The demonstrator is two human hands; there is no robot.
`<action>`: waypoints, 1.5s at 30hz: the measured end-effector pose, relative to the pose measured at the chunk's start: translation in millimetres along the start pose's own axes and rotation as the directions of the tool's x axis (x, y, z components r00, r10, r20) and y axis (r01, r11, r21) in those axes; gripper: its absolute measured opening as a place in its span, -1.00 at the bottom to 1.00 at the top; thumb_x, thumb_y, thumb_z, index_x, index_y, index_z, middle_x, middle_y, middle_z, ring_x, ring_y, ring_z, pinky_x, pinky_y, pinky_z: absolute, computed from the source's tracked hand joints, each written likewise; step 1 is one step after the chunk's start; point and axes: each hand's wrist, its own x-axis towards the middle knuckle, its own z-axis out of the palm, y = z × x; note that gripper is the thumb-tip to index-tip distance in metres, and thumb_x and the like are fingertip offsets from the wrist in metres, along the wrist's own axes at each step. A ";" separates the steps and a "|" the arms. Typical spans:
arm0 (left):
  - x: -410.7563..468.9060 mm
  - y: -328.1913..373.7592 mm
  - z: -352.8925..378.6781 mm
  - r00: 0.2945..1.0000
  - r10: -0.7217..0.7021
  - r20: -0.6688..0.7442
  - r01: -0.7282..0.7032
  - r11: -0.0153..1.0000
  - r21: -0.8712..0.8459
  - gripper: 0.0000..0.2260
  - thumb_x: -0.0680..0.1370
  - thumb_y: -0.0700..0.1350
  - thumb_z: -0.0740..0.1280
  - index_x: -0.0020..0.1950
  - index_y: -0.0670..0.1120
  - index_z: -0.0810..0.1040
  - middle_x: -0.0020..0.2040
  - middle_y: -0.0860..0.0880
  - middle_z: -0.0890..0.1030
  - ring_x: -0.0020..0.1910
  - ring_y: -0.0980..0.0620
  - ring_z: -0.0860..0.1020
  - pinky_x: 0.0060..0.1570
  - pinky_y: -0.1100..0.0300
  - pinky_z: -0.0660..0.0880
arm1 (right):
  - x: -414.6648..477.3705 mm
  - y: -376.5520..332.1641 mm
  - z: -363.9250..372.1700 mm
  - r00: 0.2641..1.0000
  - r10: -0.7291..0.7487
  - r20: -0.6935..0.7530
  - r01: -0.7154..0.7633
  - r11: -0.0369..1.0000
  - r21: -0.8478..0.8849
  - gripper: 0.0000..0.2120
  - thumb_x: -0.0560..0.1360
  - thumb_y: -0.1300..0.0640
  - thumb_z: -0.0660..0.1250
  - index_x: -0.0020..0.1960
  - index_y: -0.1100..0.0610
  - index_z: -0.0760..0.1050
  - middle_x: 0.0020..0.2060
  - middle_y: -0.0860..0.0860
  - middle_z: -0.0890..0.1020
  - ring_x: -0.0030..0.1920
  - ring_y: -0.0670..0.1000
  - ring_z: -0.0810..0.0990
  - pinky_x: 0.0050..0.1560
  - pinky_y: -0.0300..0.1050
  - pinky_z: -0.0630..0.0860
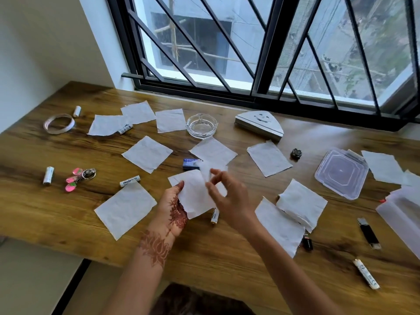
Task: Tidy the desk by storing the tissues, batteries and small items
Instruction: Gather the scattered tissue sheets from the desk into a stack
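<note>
Tissue-gathering step: left hand point(173, 209) pinches thin white paper tissue point(195, 196) mid-desk; right hand point(229, 196), blurred, probably pinching its top edge. Next: stack another.

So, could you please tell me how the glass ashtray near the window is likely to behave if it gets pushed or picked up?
The glass ashtray looks thick-walled, so it is probably heavy for its size and fragile if dropped. It sits low and wide on the wooden desk, so a push would more likely slide it than tip it. Its smooth glass may be slippery in a grip.
</note>
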 end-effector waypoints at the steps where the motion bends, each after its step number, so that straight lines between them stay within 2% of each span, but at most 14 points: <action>1: 0.0 -0.2 -0.8 1.000 -0.011 0.012 0.011 1.000 -0.023 -0.76 0.56 -0.05 0.25 0.07 -0.20 0.54 0.01 -0.20 0.62 -0.01 -0.18 0.59 0.14 -0.12 0.49 | -2.0 -2.9 8.3 0.999 -0.035 0.026 0.035 0.999 -0.023 -0.87 0.53 0.12 0.26 -0.16 -0.04 0.38 0.32 -0.03 0.45 0.34 -0.05 0.38 0.19 -0.23 0.30; 3: 0.0 -1.6 -1.5 0.998 -0.020 0.056 0.026 0.995 -0.092 -0.67 0.56 0.02 0.22 0.18 -0.18 0.52 0.03 -0.19 0.61 -0.01 -0.16 0.58 0.04 -0.10 0.51 | -5.1 -5.1 23.9 0.994 -0.069 0.085 0.075 0.995 -0.061 -0.95 0.54 0.11 0.24 -0.02 0.07 0.44 0.36 -0.02 0.40 0.40 -0.08 0.28 0.20 -0.29 0.25; 6: -1.6 0.6 -2.6 0.989 0.015 0.145 0.004 0.991 -0.131 -0.60 0.55 0.12 0.17 0.16 -0.16 0.52 0.01 -0.17 0.60 -0.02 -0.13 0.57 -0.11 -0.02 0.51 | -4.6 -2.9 44.2 0.983 -0.111 0.148 0.130 0.984 -0.119 -0.74 0.56 0.11 0.20 0.21 0.19 0.41 0.42 0.01 0.32 0.46 -0.08 0.16 0.41 -0.14 0.21; 9: -1.2 9.1 -5.3 0.980 0.003 0.197 0.023 0.991 -0.128 -0.59 0.53 0.16 0.19 0.07 -0.17 0.55 -0.10 -0.15 0.66 -0.04 -0.11 0.58 -0.11 0.01 0.54 | 0.0 -7.4 48.3 0.974 -0.135 0.183 0.159 0.979 -0.126 -0.76 0.57 0.06 0.18 0.13 0.19 0.44 0.42 0.00 0.31 0.47 -0.08 0.12 0.44 -0.03 0.19; 11: 1.1 16.8 -8.8 0.982 -0.044 0.182 0.064 0.992 -0.106 -0.65 0.53 0.10 0.23 0.03 -0.17 0.57 -0.21 -0.15 0.68 -0.08 -0.11 0.59 -0.16 0.03 0.58 | 6.0 -11.4 45.1 0.977 -0.155 0.148 0.171 0.980 -0.106 -0.75 0.56 0.04 0.19 0.12 0.17 0.47 0.39 0.00 0.36 0.43 -0.06 0.23 0.37 -0.06 0.30; 13: 6.4 22.7 -11.2 0.987 -0.071 0.147 0.083 0.994 -0.076 -0.71 0.54 0.01 0.26 0.10 -0.18 0.54 -0.15 -0.18 0.68 -0.07 -0.13 0.60 -0.16 0.02 0.59 | 18.0 -11.6 38.5 0.980 -0.196 0.025 0.197 0.975 -0.105 -0.75 0.55 0.06 0.22 0.13 0.18 0.49 0.32 0.05 0.46 0.33 -0.01 0.40 0.22 -0.13 0.42; 16: 14.8 31.7 -16.3 0.997 -0.016 0.080 0.020 0.999 -0.048 -0.86 0.54 -0.10 0.27 -0.01 -0.17 0.51 -0.25 -0.16 0.67 -0.16 -0.13 0.60 -0.22 0.00 0.59 | 46.5 3.1 26.7 0.974 -0.166 -0.153 0.145 0.980 -0.136 -0.82 0.54 0.13 0.26 0.05 0.22 0.51 0.15 0.12 0.56 0.12 0.04 0.54 -0.03 -0.29 0.43; 21: 23.4 43.6 -24.0 0.996 0.035 0.082 -0.030 0.998 -0.062 -0.92 0.54 -0.13 0.29 -0.09 -0.14 0.52 -0.37 -0.09 0.68 -0.41 -0.06 0.66 -0.37 0.01 0.59 | 83.6 49.2 16.9 0.983 -0.064 -0.173 0.008 0.953 -0.302 -0.81 0.47 0.15 0.36 0.03 0.23 0.55 0.16 0.13 0.55 0.22 0.07 0.49 0.08 -0.25 0.37; 25: 28.8 50.1 -27.8 0.995 0.038 0.091 -0.030 0.995 -0.091 -0.92 0.54 -0.14 0.28 -0.08 -0.15 0.52 -0.39 -0.08 0.68 -0.43 -0.04 0.65 -0.41 0.04 0.59 | 86.4 61.4 21.4 0.994 -0.072 -0.080 0.034 0.914 -0.404 -0.77 0.46 0.15 0.36 0.08 0.23 0.53 0.14 0.12 0.54 0.25 0.06 0.43 0.14 -0.25 0.35; 31: 37.4 58.1 -31.6 0.996 0.053 0.067 -0.046 0.993 -0.112 -0.93 0.54 -0.15 0.27 -0.10 -0.13 0.50 -0.44 -0.06 0.66 -0.45 -0.02 0.64 -0.47 0.09 0.57 | 87.8 64.5 32.4 0.974 -0.171 -0.151 0.071 0.858 -0.509 -0.89 0.47 0.26 0.34 -0.02 0.27 0.55 0.07 0.17 0.59 0.15 0.12 0.51 0.13 -0.11 0.45; 34: 41.0 60.3 -31.9 0.996 0.058 0.062 -0.050 0.992 -0.118 -0.93 0.54 -0.12 0.29 -0.08 -0.12 0.51 -0.43 -0.05 0.66 -0.33 -0.05 0.64 -0.44 0.10 0.58 | 89.9 50.3 30.6 0.960 -0.021 -0.278 -0.072 0.944 -0.322 -0.86 0.50 0.15 0.32 -0.03 0.22 0.56 -0.08 0.10 0.63 -0.07 0.01 0.55 -0.10 -0.25 0.45; 37: 44.8 62.1 -30.9 0.992 0.108 0.069 -0.101 0.990 -0.096 -0.90 0.55 -0.11 0.27 -0.03 -0.11 0.53 -0.33 -0.06 0.68 -0.21 -0.06 0.62 -0.28 0.09 0.60 | 89.5 25.6 26.0 0.935 0.232 -0.268 -0.231 0.972 0.036 -0.86 0.50 0.10 0.33 -0.09 0.17 0.56 -0.24 0.01 0.60 -0.20 -0.04 0.55 -0.25 -0.30 0.42; 41: 49.8 62.4 -28.4 0.983 0.170 0.073 -0.166 0.984 -0.058 -0.86 0.56 -0.09 0.26 0.01 -0.13 0.54 -0.12 -0.11 0.64 -0.12 -0.06 0.60 -0.07 0.04 0.52 | 82.8 -5.6 28.0 0.929 0.354 -0.111 -0.281 0.866 0.415 -0.87 0.49 0.13 0.35 -0.19 0.17 0.55 -0.31 0.06 0.62 -0.30 -0.03 0.58 -0.18 -0.14 0.56; 45: 52.0 61.9 -24.9 0.987 0.136 0.082 -0.139 0.990 0.024 -0.71 0.55 -0.02 0.25 0.14 -0.19 0.54 -0.05 -0.14 0.64 -0.07 -0.10 0.60 -0.10 0.04 0.55 | 80.1 -27.7 42.3 0.931 0.364 0.032 -0.323 0.778 0.539 -0.87 0.50 0.16 0.33 -0.19 0.20 0.52 -0.30 0.09 0.59 -0.34 0.00 0.59 -0.23 -0.15 0.59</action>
